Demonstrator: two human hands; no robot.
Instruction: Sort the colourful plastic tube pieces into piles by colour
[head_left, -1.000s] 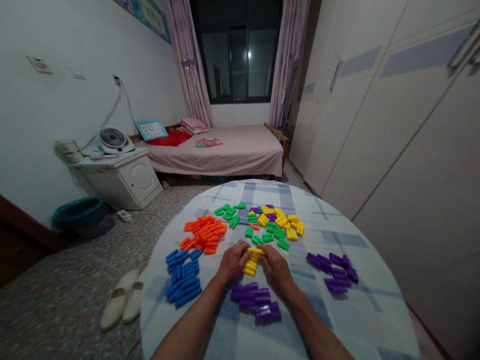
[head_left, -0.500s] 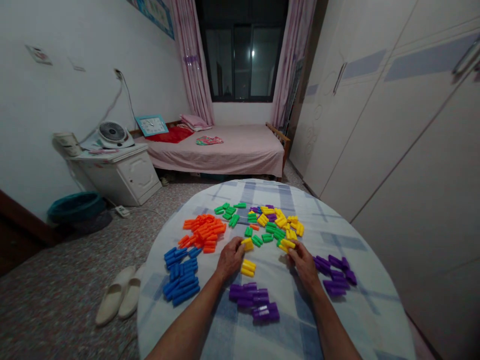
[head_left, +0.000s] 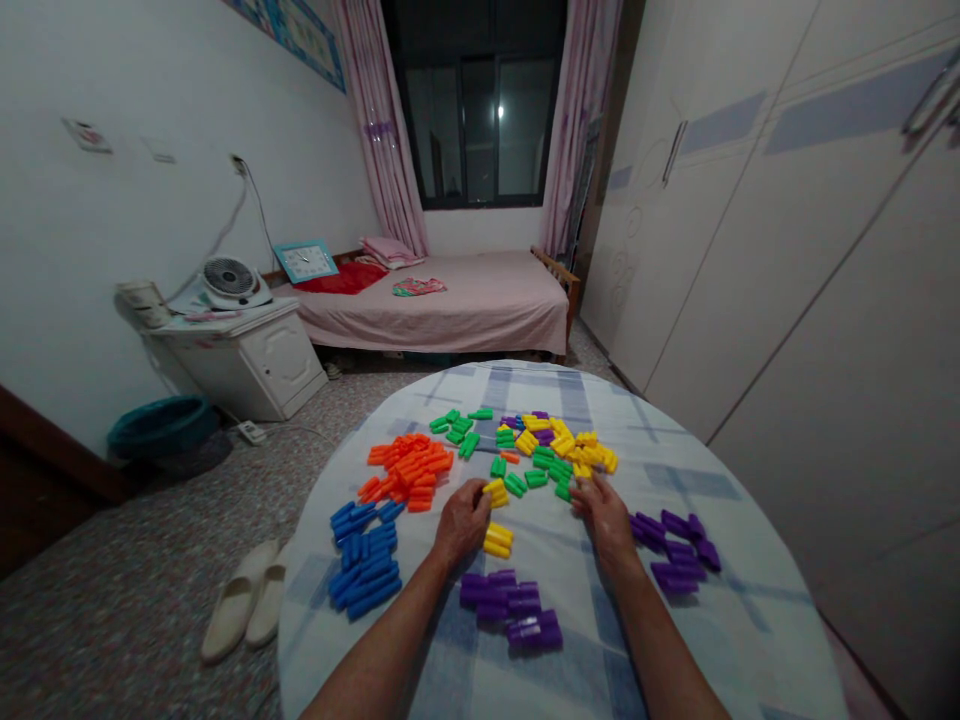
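Observation:
My left hand is closed, thumb and fingertips pinching a yellow plastic tube block just above or on the cloth. Another yellow block lies below that hand. My right hand rests to the right with its fingers slightly bent and apart, and no block shows between them. Its fingertips are next to a green tube block and the lower edge of the yellow pile. Loose green blocks lie between the hands.
Orange blocks and blue blocks are heaped on the left. Purple blocks lie at the front and right. A checked cloth covers the round table. Beyond it are a bed and a wardrobe.
My right hand has let go of a yellow block, and the yellow pile now reaches further right. My left hand keeps its yellow block almost in place. The camera view has shifted slightly.

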